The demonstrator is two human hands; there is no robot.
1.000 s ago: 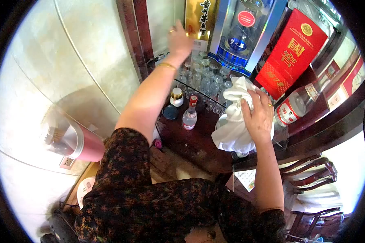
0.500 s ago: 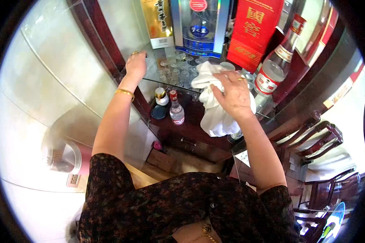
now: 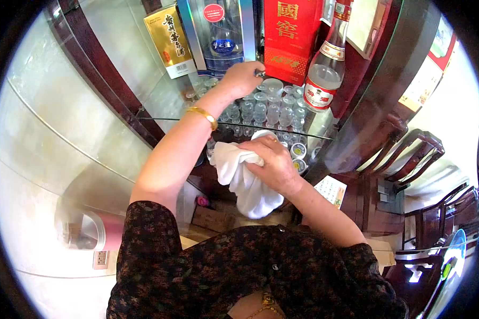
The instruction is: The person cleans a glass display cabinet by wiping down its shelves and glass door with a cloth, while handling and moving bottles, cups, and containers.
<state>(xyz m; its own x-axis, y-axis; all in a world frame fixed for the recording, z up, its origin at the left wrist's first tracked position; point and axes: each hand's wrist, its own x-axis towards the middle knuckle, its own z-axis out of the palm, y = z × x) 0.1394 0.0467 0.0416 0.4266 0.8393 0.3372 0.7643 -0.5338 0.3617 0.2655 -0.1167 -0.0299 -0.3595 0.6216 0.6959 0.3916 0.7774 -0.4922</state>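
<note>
My right hand (image 3: pixel 275 165) is closed on a bunched white cloth (image 3: pixel 258 194), which hangs just in front of the glass shelf's edge. My left hand (image 3: pixel 244 80) reaches over the glass shelf (image 3: pixel 167 103), its fingers closed near the blue box (image 3: pixel 218 66). A small dark thing shows at its fingertips, too small to name. Rows of small stemmed glasses (image 3: pixel 271 111) stand on the shelf below and right of that hand. Behind them is a tall red box (image 3: pixel 290 42). To its right stands a clear liquor bottle (image 3: pixel 324 74) with a red and white label.
A gold box (image 3: pixel 170 42) stands at the shelf's left. Round lids (image 3: pixel 298 151) show on the lower level, right of the cloth. Dark wooden posts (image 3: pixel 106 69) frame the cabinet. Wooden chairs (image 3: pixel 410 154) stand at right, and a pink and clear container (image 3: pixel 98 231) at left.
My left hand has moved right from the cabinet's left post to above the glasses. My right hand has drawn the cloth off the glasses, down and left. The view has shifted.
</note>
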